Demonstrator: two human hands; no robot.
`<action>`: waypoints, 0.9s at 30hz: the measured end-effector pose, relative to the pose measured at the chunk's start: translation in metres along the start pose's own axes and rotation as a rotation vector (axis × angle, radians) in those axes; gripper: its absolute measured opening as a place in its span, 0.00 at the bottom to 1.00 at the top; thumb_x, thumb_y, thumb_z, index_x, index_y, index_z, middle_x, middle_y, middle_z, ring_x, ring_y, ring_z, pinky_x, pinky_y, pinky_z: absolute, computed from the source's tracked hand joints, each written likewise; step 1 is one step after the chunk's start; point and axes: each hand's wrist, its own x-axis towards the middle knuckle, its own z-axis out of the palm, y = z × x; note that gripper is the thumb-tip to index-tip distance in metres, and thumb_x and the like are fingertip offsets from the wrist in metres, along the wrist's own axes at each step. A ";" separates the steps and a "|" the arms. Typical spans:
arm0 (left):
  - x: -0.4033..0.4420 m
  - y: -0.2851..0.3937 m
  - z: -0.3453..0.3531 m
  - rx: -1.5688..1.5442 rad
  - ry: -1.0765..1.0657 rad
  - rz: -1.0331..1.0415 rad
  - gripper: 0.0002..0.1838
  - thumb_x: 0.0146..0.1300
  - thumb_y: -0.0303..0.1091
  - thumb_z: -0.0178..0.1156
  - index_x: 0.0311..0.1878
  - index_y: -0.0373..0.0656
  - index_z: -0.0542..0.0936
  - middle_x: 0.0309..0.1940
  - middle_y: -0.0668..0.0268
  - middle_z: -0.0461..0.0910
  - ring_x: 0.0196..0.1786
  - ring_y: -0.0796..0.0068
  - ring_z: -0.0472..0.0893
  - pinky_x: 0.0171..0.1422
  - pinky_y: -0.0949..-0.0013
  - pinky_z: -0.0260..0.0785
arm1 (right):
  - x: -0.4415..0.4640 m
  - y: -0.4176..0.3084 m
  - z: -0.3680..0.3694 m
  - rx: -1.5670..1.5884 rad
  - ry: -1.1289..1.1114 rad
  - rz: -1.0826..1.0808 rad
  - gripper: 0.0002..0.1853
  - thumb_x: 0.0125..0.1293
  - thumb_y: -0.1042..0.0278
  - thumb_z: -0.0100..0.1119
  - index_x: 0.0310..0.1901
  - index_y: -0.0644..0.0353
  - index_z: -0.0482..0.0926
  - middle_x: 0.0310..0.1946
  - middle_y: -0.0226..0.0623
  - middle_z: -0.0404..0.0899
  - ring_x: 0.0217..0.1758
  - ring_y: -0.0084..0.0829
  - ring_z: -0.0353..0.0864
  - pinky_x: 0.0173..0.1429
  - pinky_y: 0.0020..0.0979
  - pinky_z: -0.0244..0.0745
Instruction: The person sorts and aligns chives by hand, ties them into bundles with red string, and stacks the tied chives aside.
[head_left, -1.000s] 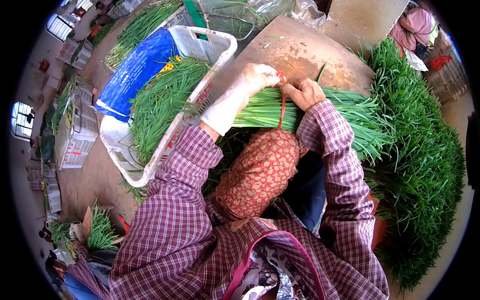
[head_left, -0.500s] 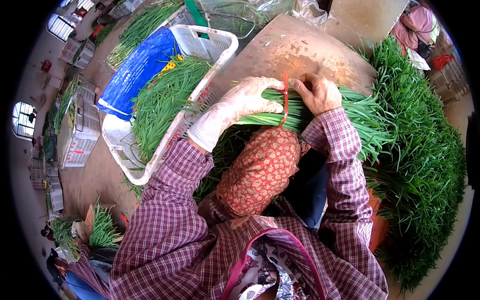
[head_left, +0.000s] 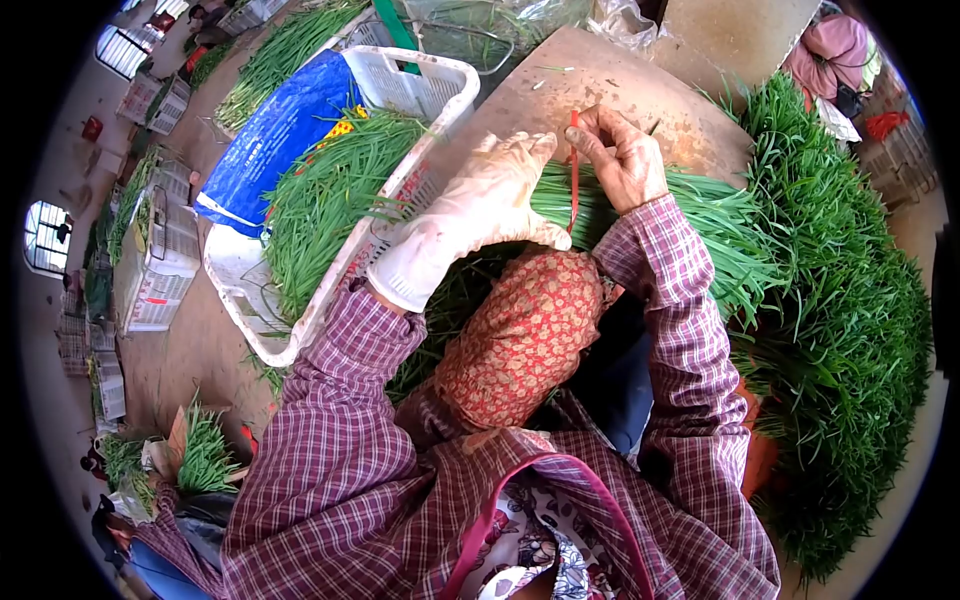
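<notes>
A bundle of long green leaves, like garlic chives (head_left: 715, 215), lies across in front of me. A narrow red tie (head_left: 574, 190) crosses the bundle. My right hand (head_left: 628, 160), bare, pinches the tie's upper end between thumb and fingers, above the leaves. My left hand (head_left: 470, 205) wears a whitish glove; its thumb and fingers are spread around the bundle's left part, the thumb low by the tie. Whether the left palm touches the leaves is hidden. Below the bundle is a red flowered cloth cover (head_left: 525, 335).
A white plastic crate (head_left: 440, 110) at left holds loose green leaves (head_left: 335, 210) and a blue sack (head_left: 275, 140). A worn brown board (head_left: 620, 90) lies beyond the bundle. A tall leaf pile (head_left: 840, 330) lines the right side. More crates (head_left: 165, 260) stand far left.
My left hand has loosened, its fingers now spread and raised. My right hand has moved up with the tie's end, and the tie stands longer above the bundle.
</notes>
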 end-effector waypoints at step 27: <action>0.052 0.002 0.070 0.129 0.703 -0.179 0.10 0.59 0.45 0.59 0.37 0.52 0.84 0.38 0.71 0.83 0.53 0.73 0.76 0.72 0.56 0.48 | 0.066 0.044 -0.012 0.645 0.201 0.049 0.06 0.63 0.68 0.61 0.35 0.61 0.77 0.31 0.31 0.80 0.33 0.19 0.77 0.40 0.22 0.72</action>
